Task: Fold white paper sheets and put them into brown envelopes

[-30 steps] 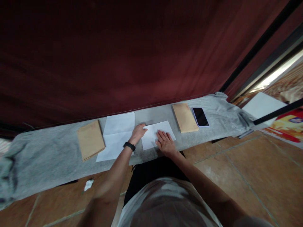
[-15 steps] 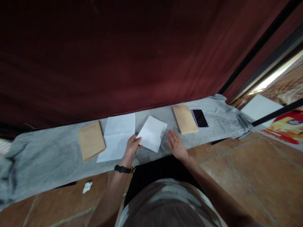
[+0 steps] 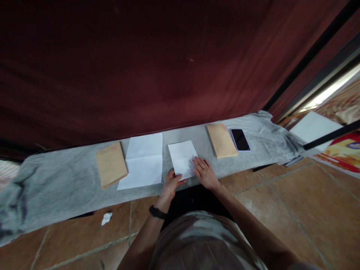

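A folded sheet of white paper (image 3: 182,152) lies in front of me on the grey cloth, a faint crease across it. Its near left corner is pinched by my left hand (image 3: 170,184), thumb on top and fingers beneath. My right hand (image 3: 206,174) rests on the paper's right edge with its fingers stretched out flat. Left of it are larger white sheets (image 3: 144,165) with a crosswise crease. A stack of brown envelopes (image 3: 111,164) partly covers their left edge. Another brown envelope stack (image 3: 222,140) sits to the right, beside a phone (image 3: 240,140) with a dark screen.
The grey cloth (image 3: 64,180) covers a long, narrow bench against a dark red curtain (image 3: 157,75). Black metal bars (image 3: 332,135) stand at the right, near a red and yellow package (image 3: 347,152). A crumpled white scrap (image 3: 106,218) lies on the tiled floor.
The folded paper has turned to lie straighter. My left hand has moved right to its near corner, and my right hand has moved left onto its edge.
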Available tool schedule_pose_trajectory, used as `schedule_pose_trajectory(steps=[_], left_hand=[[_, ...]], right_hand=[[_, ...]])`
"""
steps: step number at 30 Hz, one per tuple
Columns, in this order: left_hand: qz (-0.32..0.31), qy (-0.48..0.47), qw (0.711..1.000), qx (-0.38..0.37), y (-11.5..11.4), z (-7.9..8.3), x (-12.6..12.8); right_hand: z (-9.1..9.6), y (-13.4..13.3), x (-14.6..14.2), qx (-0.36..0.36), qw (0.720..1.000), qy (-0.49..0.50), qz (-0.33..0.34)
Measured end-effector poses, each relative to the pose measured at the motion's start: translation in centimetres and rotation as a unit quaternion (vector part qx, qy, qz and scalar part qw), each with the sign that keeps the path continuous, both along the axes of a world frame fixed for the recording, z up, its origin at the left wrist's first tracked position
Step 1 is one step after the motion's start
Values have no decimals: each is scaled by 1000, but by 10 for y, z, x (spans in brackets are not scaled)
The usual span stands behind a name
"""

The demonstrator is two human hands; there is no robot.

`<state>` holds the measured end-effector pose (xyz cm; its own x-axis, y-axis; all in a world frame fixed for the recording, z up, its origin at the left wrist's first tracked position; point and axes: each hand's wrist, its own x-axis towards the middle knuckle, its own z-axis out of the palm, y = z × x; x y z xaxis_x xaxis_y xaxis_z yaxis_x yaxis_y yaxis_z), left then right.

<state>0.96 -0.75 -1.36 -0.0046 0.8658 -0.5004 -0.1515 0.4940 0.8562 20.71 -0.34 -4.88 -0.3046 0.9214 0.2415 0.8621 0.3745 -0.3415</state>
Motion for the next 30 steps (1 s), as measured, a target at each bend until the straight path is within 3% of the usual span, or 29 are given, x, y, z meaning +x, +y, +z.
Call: schedule_pose_trajectory(steps=[2, 4, 7, 9, 11, 13, 15, 19, 25, 27, 30], left_hand=[[-27, 84, 996, -9, -2, 2, -6], [-44, 249, 967, 17, -5, 7, -12], [-62, 488, 857, 153, -8, 14, -12], [-117, 532, 798, 256, -5, 14, -1], [-201, 515, 764, 332, 3, 8, 19], [-271, 504, 737, 360, 15, -2, 38], [-300, 512, 723, 354, 27, -13, 49], [-264, 558, 720, 316, 43, -25, 36], [-143, 578, 765, 245, 45, -23, -10], [-118, 553, 792, 229, 47, -22, -17], [-66, 459, 867, 184, 59, -21, -21]], right_hand=[[-2, -3, 2, 2, 1000, -23, 4], [-2, -6, 2, 6, 999, -39, 5], [-1, -7, -1, 15, 999, -49, -1], [-2, -8, -3, 20, 999, -50, -3], [-3, -8, -3, 22, 998, -51, -2], [-3, -9, -2, 24, 998, -53, 3], [-4, -9, -1, 26, 998, -55, 11], [-2, -11, 0, 25, 998, -50, 0], [-4, -16, 1, 15, 999, -28, -17], [-6, -13, 3, 7, 1000, -12, -21], [-6, 4, 8, -8, 998, 30, -48]])
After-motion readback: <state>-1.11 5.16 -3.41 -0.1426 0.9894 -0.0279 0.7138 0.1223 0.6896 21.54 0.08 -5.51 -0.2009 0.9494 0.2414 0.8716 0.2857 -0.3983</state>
